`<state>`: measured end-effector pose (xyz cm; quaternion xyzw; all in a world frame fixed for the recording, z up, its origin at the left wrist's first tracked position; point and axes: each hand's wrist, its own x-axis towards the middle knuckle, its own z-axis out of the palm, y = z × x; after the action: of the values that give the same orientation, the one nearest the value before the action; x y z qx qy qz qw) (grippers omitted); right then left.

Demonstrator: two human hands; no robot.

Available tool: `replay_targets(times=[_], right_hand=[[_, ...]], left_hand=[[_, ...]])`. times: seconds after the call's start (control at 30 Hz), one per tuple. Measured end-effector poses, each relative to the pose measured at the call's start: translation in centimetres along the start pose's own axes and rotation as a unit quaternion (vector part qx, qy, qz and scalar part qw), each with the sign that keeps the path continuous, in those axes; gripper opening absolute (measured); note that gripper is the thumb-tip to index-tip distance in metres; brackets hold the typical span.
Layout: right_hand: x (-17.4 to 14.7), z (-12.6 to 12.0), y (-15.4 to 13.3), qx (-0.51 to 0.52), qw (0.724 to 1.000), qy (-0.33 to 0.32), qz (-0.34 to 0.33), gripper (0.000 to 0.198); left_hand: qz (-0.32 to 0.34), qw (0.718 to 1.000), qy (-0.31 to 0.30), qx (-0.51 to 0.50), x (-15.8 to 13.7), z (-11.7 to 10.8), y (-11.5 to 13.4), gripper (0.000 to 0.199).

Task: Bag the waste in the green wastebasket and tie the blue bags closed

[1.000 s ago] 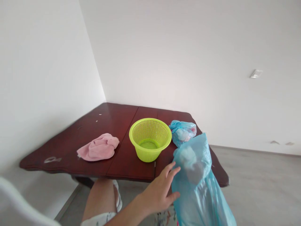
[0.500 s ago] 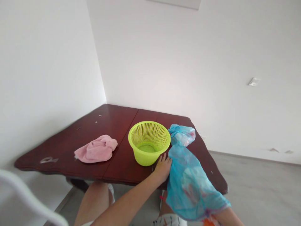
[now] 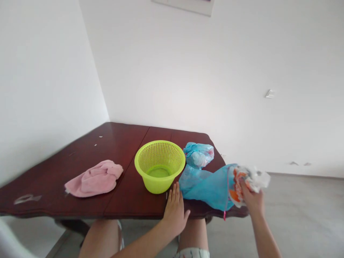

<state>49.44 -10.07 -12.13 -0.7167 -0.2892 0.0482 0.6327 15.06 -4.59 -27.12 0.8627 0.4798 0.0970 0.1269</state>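
Observation:
My left hand (image 3: 175,209) lies with its fingers stretched out at the table's front edge, just below a green plastic basket (image 3: 158,184) and beside a blue translucent bag (image 3: 206,182). It does not grip anything. At the right, my right hand (image 3: 252,199) is closed on a crumpled white plastic bag with orange print (image 3: 238,182), at the mouth of the blue bag. What the white bag holds, if anything, I cannot make out. The blue bag lies on its side, a pink drawstring hanging from its mouth. The basket stands upright with nothing in it.
Behind the blue bag sits another blue bag (image 3: 199,156) with something white inside. A pink cloth (image 3: 96,179) lies at the left of the dark red wooden table (image 3: 126,143). White walls (image 3: 166,64) border the table at the left and back.
My right hand, which was inside the blue bag, is now out at the right, holding the white and orange plastic bag. The blue bag lies flatter. My left hand has shifted slightly from the bag.

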Motion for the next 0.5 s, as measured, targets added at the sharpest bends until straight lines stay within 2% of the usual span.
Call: replay_targets(times=[0.07,0.13,0.17,0.23,0.27,0.33,0.43,0.5], right_hand=[[0.2,3.4,1.3,0.006,0.999,-0.047,-0.003,0.066],[0.4,5.8,2.0,0.024,0.995,-0.096,0.000,0.060],[0.6,6.6,2.0,0.031,0.993,-0.113,0.004,0.060],[1.6,7.2,1.2,0.039,0.992,-0.115,0.014,0.063],[2.2,7.2,0.3,0.053,0.994,-0.096,0.017,0.065],[3.5,6.6,-2.1,0.122,0.992,-0.013,0.006,0.069],[3.7,5.0,-6.2,0.275,0.950,0.134,-0.056,0.078],[1.4,3.9,-7.9,0.309,0.933,0.165,-0.084,0.082]], left_hand=[[0.049,0.998,0.006,-0.030,-1.7,-0.2,-0.4,0.105],[0.128,0.989,-0.013,-0.071,-2.3,-0.8,-0.7,0.107],[0.162,0.982,-0.027,-0.089,-2.2,-1.1,-0.9,0.104],[0.185,0.975,-0.049,-0.114,-1.4,-1.5,-1.4,0.091],[0.176,0.976,-0.051,-0.119,-0.8,-1.5,-1.5,0.085],[0.144,0.981,-0.048,-0.120,0.4,-1.3,-1.5,0.081],[0.101,0.987,-0.050,-0.117,1.4,-1.3,-0.6,0.089],[0.093,0.986,-0.042,-0.132,1.2,-2.0,0.3,0.090]])
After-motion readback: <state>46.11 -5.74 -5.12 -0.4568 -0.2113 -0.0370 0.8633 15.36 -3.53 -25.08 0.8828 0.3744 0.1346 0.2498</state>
